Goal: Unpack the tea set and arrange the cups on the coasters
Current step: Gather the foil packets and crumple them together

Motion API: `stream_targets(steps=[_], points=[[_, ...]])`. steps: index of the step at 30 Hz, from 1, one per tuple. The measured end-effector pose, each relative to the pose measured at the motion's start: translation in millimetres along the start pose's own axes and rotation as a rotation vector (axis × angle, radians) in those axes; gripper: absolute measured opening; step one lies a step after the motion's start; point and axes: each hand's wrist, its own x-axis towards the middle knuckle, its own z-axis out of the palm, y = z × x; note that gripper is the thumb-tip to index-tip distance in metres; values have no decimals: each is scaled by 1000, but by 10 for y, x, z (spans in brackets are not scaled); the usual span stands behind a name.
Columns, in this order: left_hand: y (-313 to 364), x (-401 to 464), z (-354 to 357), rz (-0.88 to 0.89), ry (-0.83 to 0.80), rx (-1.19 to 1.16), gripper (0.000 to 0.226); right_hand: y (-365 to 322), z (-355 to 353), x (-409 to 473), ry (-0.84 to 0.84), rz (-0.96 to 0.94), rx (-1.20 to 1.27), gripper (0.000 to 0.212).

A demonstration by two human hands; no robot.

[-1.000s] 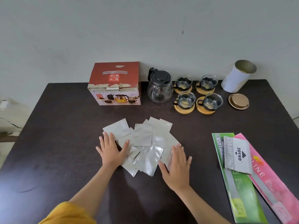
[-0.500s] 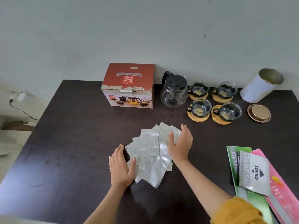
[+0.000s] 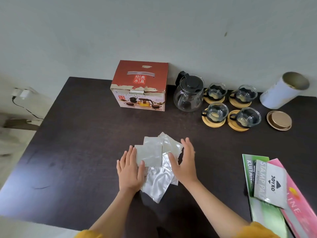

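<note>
Several silver foil sachets (image 3: 152, 154) lie in a loose heap on the dark table (image 3: 77, 143). My left hand (image 3: 131, 170) lies flat on the heap's left side, thumb on a sachet. My right hand (image 3: 184, 162) presses the heap's right edge with fingers spread. At the back stands the red tea set box (image 3: 139, 85). Right of it is a glass teapot (image 3: 188, 95) with a black lid. Several glass cups (image 3: 216, 112) sit on round wooden coasters (image 3: 212, 122) beside the teapot.
A white canister (image 3: 283, 91) lies tilted at the back right, its gold lid (image 3: 279, 120) flat in front of it. Green and pink paper packs with a grey stamp pad (image 3: 269, 184) on top lie at the right front edge. A cable hangs off the left.
Both hands have pushed the spread sachets inward into a tighter heap. The right hand moved from the heap's far side to its right edge. The view shifted left.
</note>
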Motion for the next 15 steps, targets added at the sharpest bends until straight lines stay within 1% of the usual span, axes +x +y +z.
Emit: stream_targets(steps=[2,5,7,8,10,12,14,15], points=[[11,2,-2,-2,-3,-4,69,111,-68,-119,26,-13,-157,92],[9,-8,3,-5,-2,-6,70,196,9,-376,-99,-74,-404,103],[31,-19,5,-21,6,-34,71,173,176,-506,-157,-89,-505,97],[55,-23,4,-35,8,-58,71,133,263,-535,-149,-82,-522,91],[121,-18,-15,-70,6,-146,74,21,396,-507,-105,-23,-490,82],[152,-14,-57,-105,-20,-271,77,-78,449,-436,-74,3,-384,83],[105,-55,-110,-91,-79,-346,80,-109,436,-386,-56,-45,-219,83],[59,-96,-135,-56,-114,-336,84,-119,401,-354,-28,-79,-147,79]])
